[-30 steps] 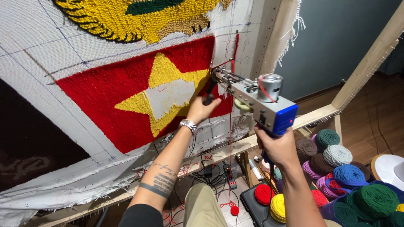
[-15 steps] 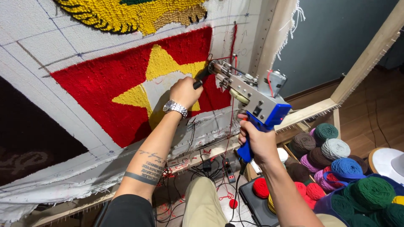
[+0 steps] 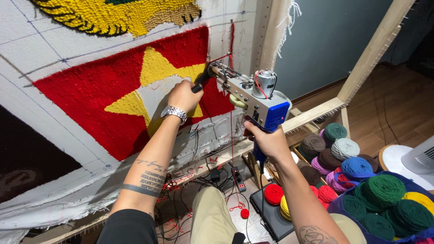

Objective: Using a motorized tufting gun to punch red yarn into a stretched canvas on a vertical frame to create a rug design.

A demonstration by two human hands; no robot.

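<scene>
Stretched across a pale wooden frame (image 3: 316, 115), the white backing cloth (image 3: 58, 49) fills the upper left of your view. It carries a tufted red field (image 3: 90, 99) with a yellow star (image 3: 156, 68) whose centre is bare cloth, and a yellow and green tufted patch (image 3: 117, 16) above it.

Your left hand (image 3: 183, 96), with a silver metal wristwatch (image 3: 174, 112) at the wrist, is closed around the black front handle (image 3: 199, 82) of the grey and blue electric tufting gun (image 3: 253, 97). Your right hand (image 3: 266, 140) is wrapped tight around the blue rear grip (image 3: 258, 156) under the gun body. The gun nose (image 3: 212, 70) sits against the cloth at the right edge of the star, just beside the red field. A strand of red yarn (image 3: 232, 135) hangs down past the gun.

Below the frame, a black power strip (image 3: 238, 180) and tangled cables lie on the floor. To the lower right, balls of yarn (image 3: 357, 167) in green, blue, grey, brown, purple, red and yellow are piled close together. A white fan (image 3: 416, 160) stands at the right edge.
</scene>
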